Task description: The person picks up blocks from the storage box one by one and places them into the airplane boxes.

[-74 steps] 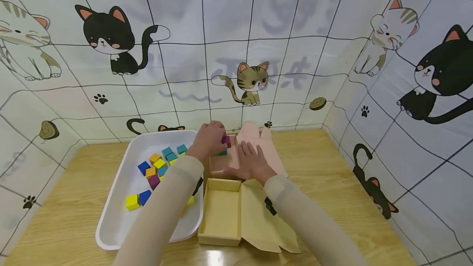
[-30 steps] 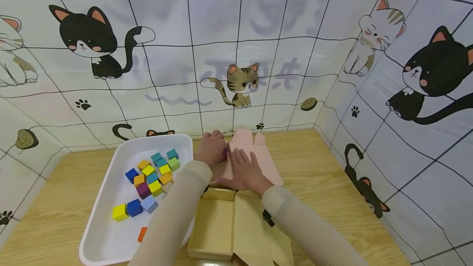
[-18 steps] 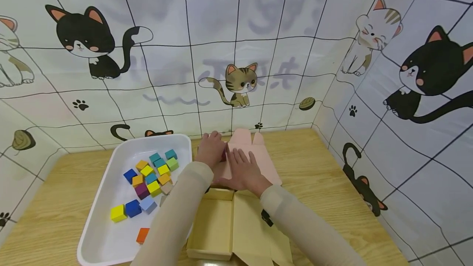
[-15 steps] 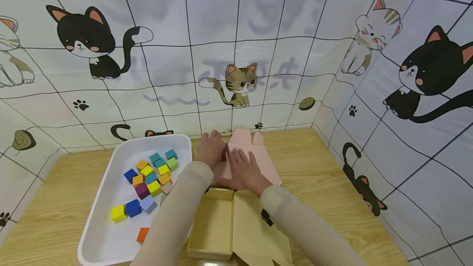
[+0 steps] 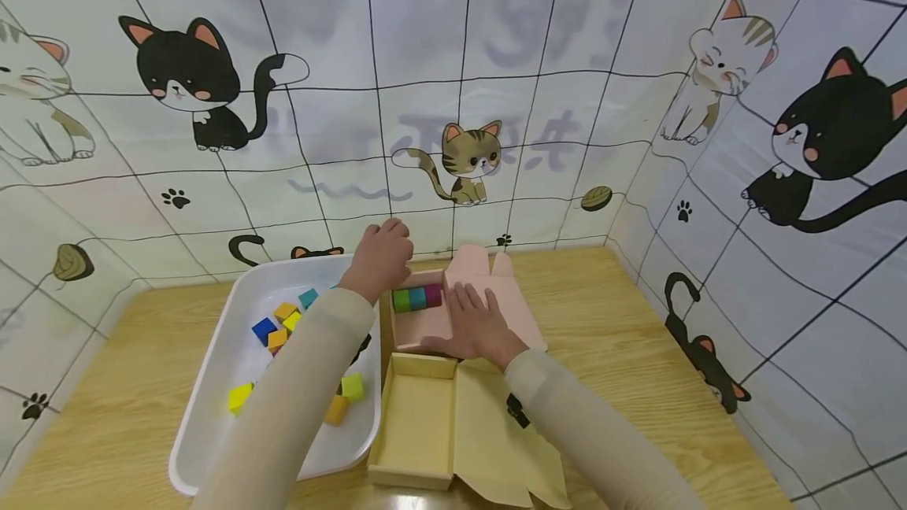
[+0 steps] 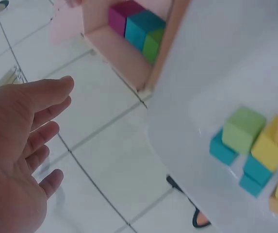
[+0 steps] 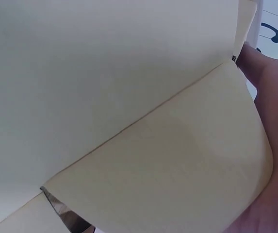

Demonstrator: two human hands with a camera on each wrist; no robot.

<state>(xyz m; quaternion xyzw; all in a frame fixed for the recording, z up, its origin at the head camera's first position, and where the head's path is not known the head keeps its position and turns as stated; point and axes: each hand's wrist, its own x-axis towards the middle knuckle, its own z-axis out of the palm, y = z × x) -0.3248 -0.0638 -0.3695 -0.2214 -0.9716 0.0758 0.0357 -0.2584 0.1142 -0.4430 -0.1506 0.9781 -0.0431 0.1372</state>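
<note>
My left hand [image 5: 380, 258] hovers above the back right corner of the white tray, beside the pink box [image 5: 414, 330]. Its fingers are loosely bent with nothing in them, as the left wrist view shows. A green cube [image 5: 401, 300], a teal cube [image 5: 417, 298] and a purple cube [image 5: 433, 295] form a row inside the pink box near its back wall. My right hand [image 5: 482, 325] lies across the pink box's right side and opened lid [image 5: 512, 290], fingers straight. In the right wrist view a cream cardboard flap [image 7: 192, 145] partly covers this hand.
Several coloured cubes lie in the white tray [image 5: 186, 447] at the left, partly hidden by my left sleeve. A cream box [image 5: 418, 415] with its lid folded out right stands in front of the pink box. A cat-patterned cloth [image 5: 354, 124] hangs behind the table.
My left hand has let go of the purple cube in the pink box and drawn back to the left, uncovering the row of cubes. My right hand stays on the box.
</note>
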